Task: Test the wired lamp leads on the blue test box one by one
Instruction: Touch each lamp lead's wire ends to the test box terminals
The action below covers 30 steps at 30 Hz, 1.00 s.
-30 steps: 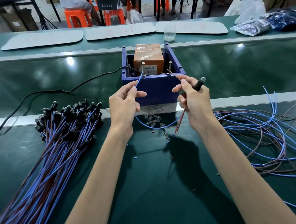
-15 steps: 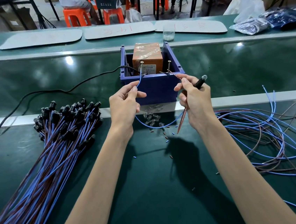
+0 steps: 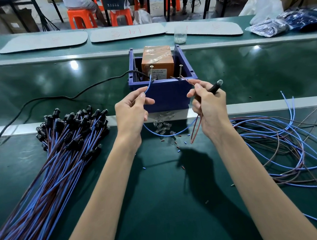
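The blue test box (image 3: 168,97) stands on the belt straight ahead, with an orange block (image 3: 157,61) and two upright screw posts inside. My left hand (image 3: 131,111) pinches the blue lead (image 3: 149,86), whose tip reaches the left post (image 3: 151,71). My right hand (image 3: 210,104) pinches the brown lead (image 3: 187,80) at the right post (image 3: 180,70) and also holds the black lamp holder (image 3: 215,86), its bulb pointing up and right. Both leads loop down below my hands.
A big bundle of wired lamp leads (image 3: 55,150) lies at the left. Loose blue and brown wires (image 3: 285,141) sprawl at the right. Small glass bulbs (image 3: 163,128) and wire scraps lie before the box. A black cable (image 3: 57,96) runs left from it. A glass jar (image 3: 180,35) stands behind.
Both hands stay at the box almost still. The view has shifted slightly; the leads remain at the posts.
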Available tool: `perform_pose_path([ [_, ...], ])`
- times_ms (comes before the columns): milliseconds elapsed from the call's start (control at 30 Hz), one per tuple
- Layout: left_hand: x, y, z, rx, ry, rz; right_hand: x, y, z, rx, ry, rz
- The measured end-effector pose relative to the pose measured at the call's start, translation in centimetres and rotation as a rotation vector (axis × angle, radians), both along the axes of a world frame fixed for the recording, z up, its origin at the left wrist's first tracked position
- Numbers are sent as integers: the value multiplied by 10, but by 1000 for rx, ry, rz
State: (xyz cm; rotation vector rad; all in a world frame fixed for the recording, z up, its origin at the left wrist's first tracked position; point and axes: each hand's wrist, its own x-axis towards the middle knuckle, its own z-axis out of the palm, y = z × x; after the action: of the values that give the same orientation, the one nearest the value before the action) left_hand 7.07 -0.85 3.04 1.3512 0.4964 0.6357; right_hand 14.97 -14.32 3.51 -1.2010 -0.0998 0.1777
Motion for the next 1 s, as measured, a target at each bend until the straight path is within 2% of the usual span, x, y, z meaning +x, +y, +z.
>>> perform_pose_path([
  [1000,-5,1,2,6,19,7,-3,-2,1,-5,-10,-3],
])
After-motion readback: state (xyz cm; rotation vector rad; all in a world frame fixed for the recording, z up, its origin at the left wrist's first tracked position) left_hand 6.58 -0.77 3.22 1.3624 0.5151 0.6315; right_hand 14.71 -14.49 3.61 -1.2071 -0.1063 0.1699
